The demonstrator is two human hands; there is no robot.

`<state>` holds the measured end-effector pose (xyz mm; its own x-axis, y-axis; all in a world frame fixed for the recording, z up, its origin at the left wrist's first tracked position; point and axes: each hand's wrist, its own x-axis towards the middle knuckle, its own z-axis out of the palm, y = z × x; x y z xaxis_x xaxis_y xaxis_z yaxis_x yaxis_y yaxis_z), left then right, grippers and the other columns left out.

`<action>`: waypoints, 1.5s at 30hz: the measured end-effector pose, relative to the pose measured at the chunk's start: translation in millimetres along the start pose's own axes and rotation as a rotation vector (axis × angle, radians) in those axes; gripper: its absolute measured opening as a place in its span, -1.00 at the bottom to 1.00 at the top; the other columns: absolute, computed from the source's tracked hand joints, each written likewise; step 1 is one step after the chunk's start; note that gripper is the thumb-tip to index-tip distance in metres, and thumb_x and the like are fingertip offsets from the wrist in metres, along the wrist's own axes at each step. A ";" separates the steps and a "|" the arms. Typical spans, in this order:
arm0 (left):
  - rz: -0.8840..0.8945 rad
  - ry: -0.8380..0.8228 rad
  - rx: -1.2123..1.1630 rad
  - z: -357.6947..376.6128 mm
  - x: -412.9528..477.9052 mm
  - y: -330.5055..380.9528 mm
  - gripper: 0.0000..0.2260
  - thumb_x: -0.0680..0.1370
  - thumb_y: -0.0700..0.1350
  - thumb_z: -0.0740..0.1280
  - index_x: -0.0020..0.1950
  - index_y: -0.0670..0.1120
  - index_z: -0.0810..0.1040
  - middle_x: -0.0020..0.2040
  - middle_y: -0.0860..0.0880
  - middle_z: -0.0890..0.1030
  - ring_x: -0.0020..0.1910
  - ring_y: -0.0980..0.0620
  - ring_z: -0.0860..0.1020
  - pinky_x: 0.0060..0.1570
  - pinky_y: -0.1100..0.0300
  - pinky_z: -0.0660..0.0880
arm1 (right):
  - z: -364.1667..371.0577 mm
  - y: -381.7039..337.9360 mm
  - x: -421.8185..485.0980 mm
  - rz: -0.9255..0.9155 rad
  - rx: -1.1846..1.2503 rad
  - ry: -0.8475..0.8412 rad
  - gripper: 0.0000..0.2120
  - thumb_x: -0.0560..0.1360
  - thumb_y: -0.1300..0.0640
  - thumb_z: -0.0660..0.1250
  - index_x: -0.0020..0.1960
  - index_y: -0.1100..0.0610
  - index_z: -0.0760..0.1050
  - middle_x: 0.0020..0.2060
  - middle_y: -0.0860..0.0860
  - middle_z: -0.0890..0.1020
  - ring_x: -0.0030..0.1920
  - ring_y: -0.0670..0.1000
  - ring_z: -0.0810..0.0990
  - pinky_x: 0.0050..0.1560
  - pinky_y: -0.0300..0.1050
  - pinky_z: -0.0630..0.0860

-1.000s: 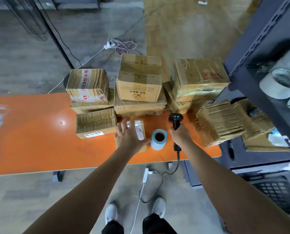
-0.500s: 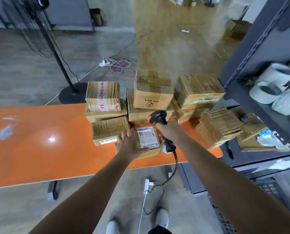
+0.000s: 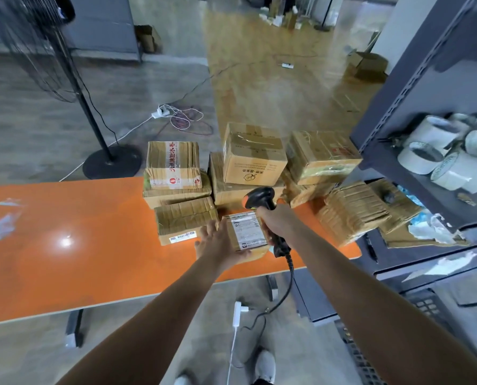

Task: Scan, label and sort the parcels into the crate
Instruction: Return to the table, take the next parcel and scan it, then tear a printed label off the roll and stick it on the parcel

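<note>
**Scanner poised over the label, parcel in hand**

We're at the long orange desk [image 3: 65,245]. The person's left hand [image 3: 220,243] has the small brown cardboard parcel [image 3: 247,232] at the near edge, its white printed label facing up. The fingers [image 3: 207,232] lie straight along the parcel's left side and the thumb hooks round its near edge, so that's a holding grip.

Just beside it, the right hand [image 3: 276,220] is wrapped tight round the handle of the black handheld barcode scanner [image 3: 260,196]. The scanner's head sits just above the parcel's far end, tipped down toward the label. Its black cable [image 3: 287,284] drops off the desk edge toward the floor.

Behind the hands, the pile:
- a taped box with red lettering [image 3: 173,165] sits on a flatter carton
- a plain carton with a small flower print [image 3: 252,154] tops a wider one
- a film-wrapped box [image 3: 320,154] stands to its right

A ribbed cardboard bundle [image 3: 186,218] lies just left of the left hand. A bigger ribbed bundle [image 3: 351,212] sits at the desk's right end.

On the right stands a grey metal shelving rack [image 3: 415,107], with white tape rolls [image 3: 431,151] heaped on one shelf. Low on the floor beside it is what looks like a dark slatted crate [image 3: 355,354], well apart from the parcel.
</note>
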<state>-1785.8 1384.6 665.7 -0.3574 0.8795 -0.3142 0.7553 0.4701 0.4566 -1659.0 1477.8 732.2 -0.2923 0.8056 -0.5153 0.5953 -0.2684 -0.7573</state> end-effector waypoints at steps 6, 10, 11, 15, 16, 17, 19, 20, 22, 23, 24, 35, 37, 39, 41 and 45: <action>-0.006 -0.013 0.027 1.5 6.7 6.4 -0.03 0.35 0.32 0.43 0.56 0.00 0.00 0.54 -0.09 0.05 0.53 -0.18 0.02 0.39 -0.19 0.27 | -7.1 9.0 9.5 -0.008 0.009 0.023 -0.83 0.52 0.13 0.22 -0.18 0.22 0.43 -0.39 0.10 0.45 -0.43 0.05 0.44 -0.37 -0.14 0.49; -0.029 -0.036 0.049 6.7 13.6 18.0 -0.03 0.35 0.33 0.42 0.56 0.01 -0.03 0.55 -0.11 0.02 0.54 -0.21 -0.01 0.41 -0.19 0.25 | -23.2 25.4 23.8 0.009 -0.011 0.063 -0.87 0.50 0.12 0.23 -0.17 0.17 0.39 -0.31 0.13 0.42 -0.31 0.09 0.42 -0.28 -0.06 0.47; -0.037 -0.036 0.040 8.6 15.6 21.0 -0.03 0.35 0.33 0.42 0.56 0.01 -0.02 0.55 -0.11 0.02 0.54 -0.20 -0.02 0.41 -0.18 0.24 | -29.0 31.8 29.0 0.024 -0.005 0.060 -0.87 0.51 0.14 0.23 -0.17 0.17 0.37 -0.33 0.13 0.40 -0.34 0.09 0.40 -0.34 -0.09 0.48; -0.060 -0.027 0.002 19.0 24.4 33.8 -0.03 0.33 0.32 0.45 0.56 0.02 0.02 0.54 -0.08 0.05 0.53 -0.17 0.01 0.39 -0.18 0.23 | -51.6 57.8 51.4 0.033 -0.112 0.084 -0.85 0.55 0.15 0.22 -0.16 0.20 0.37 -0.33 0.13 0.41 -0.35 0.09 0.41 -0.35 -0.12 0.40; -0.067 -0.024 0.002 22.0 26.9 37.5 -0.04 0.33 0.31 0.45 0.55 0.02 0.04 0.53 -0.07 0.06 0.52 -0.16 0.03 0.38 -0.17 0.24 | -56.9 63.9 57.6 0.043 -0.144 0.087 -0.85 0.55 0.15 0.22 -0.15 0.21 0.38 -0.33 0.14 0.43 -0.37 0.09 0.40 -0.34 -0.14 0.35; -0.074 -0.020 0.004 25.1 29.7 40.9 -0.05 0.33 0.32 0.45 0.55 0.02 0.05 0.53 -0.07 0.07 0.51 -0.16 0.05 0.37 -0.17 0.25 | -61.7 70.2 64.8 0.052 -0.168 0.084 -0.85 0.55 0.15 0.22 -0.14 0.22 0.39 -0.32 0.14 0.44 -0.39 0.08 0.40 -0.34 -0.15 0.32; -0.089 -0.016 0.015 31.3 35.5 48.0 -0.05 0.33 0.33 0.44 0.54 0.02 0.06 0.53 -0.08 0.07 0.50 -0.17 0.06 0.37 -0.17 0.28 | -70.8 82.7 79.9 0.068 -0.200 0.064 -0.85 0.55 0.16 0.23 -0.14 0.23 0.39 -0.32 0.14 0.44 -0.37 0.09 0.38 -0.31 -0.12 0.31; -0.100 -0.017 0.024 34.4 38.4 51.4 -0.04 0.33 0.34 0.43 0.55 0.01 0.05 0.53 -0.09 0.07 0.51 -0.17 0.06 0.36 -0.17 0.28 | -74.3 87.7 86.5 0.075 -0.221 0.048 -0.85 0.56 0.17 0.24 -0.15 0.22 0.38 -0.34 0.13 0.43 -0.38 0.08 0.37 -0.31 -0.11 0.30; -0.124 -0.016 0.043 40.8 44.0 57.4 -0.03 0.33 0.36 0.42 0.56 0.00 0.03 0.54 -0.10 0.05 0.52 -0.18 0.05 0.37 -0.20 0.28 | -79.5 98.0 101.3 0.081 -0.264 0.025 -0.83 0.57 0.18 0.24 -0.18 0.20 0.36 -0.39 0.09 0.39 -0.41 0.06 0.35 -0.34 -0.12 0.27; -0.139 -0.012 0.045 43.8 46.5 60.4 -0.02 0.33 0.35 0.42 0.57 0.00 0.02 0.55 -0.10 0.05 0.52 -0.18 0.04 0.37 -0.20 0.27 | -81.3 102.4 108.6 0.081 -0.286 0.014 -0.82 0.57 0.18 0.24 -0.18 0.20 0.35 -0.40 0.08 0.38 -0.41 0.06 0.34 -0.35 -0.12 0.27; -0.155 -0.007 0.043 46.5 48.8 63.7 -0.02 0.34 0.35 0.42 0.57 0.01 0.02 0.56 -0.09 0.03 0.53 -0.17 0.02 0.38 -0.20 0.26 | -82.5 105.8 115.1 0.086 -0.300 0.000 -0.83 0.56 0.18 0.25 -0.17 0.20 0.36 -0.39 0.08 0.39 -0.40 0.06 0.35 -0.35 -0.12 0.27; -0.231 0.026 0.056 60.6 53.3 73.1 -0.04 0.35 0.35 0.41 0.57 0.04 0.00 0.57 -0.08 0.01 0.54 -0.16 0.00 0.42 -0.17 0.23 | -81.1 130.3 155.9 0.057 -0.381 -0.035 -0.78 0.59 0.17 0.24 0.16 0.29 0.43 -0.19 0.13 0.48 -0.24 0.10 0.46 -0.36 -0.09 0.31; -0.222 0.032 0.062 59.7 51.7 71.9 -0.04 0.34 0.35 0.41 0.57 0.03 0.02 0.55 -0.08 0.05 0.53 -0.16 0.02 0.40 -0.17 0.24 | -80.0 130.8 154.3 0.043 -0.403 -0.018 -0.76 0.59 0.19 0.22 0.21 0.29 0.42 -0.10 0.16 0.50 -0.15 0.14 0.49 -0.32 -0.08 0.34; -0.214 0.039 0.064 58.3 50.9 72.1 -0.05 0.35 0.34 0.41 0.56 0.02 0.03 0.54 -0.08 0.07 0.52 -0.16 0.04 0.40 -0.15 0.25 | -78.6 125.6 145.9 0.006 -0.461 0.061 -0.76 0.59 0.20 0.21 0.23 0.27 0.42 -0.01 0.17 0.52 -0.07 0.16 0.53 -0.25 -0.09 0.40; -0.201 0.056 0.058 56.7 50.0 73.1 -0.07 0.36 0.33 0.41 0.56 0.01 0.04 0.54 -0.09 0.08 0.52 -0.16 0.04 0.40 -0.14 0.24 | -76.5 118.7 131.6 -0.120 -0.574 0.195 -0.75 0.60 0.18 0.20 0.25 0.21 0.44 0.11 0.14 0.50 0.10 0.15 0.51 -0.06 -0.05 0.48; -0.129 0.160 0.004 54.1 45.5 74.6 -0.19 0.43 0.22 0.41 0.54 -0.03 0.13 0.52 -0.11 0.16 0.50 -0.14 0.10 0.38 -0.08 0.26 | -66.9 112.2 102.9 -0.426 -0.761 0.110 -0.77 0.61 0.05 0.21 0.18 0.13 0.51 0.12 0.05 0.48 0.10 0.06 0.50 0.02 -0.05 0.47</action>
<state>-1716.1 1455.7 640.4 -0.5339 0.8127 -0.2333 0.6997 0.5796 0.4177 -1572.3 1565.9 621.1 -0.5528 0.8140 -0.1785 0.8009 0.4598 -0.3835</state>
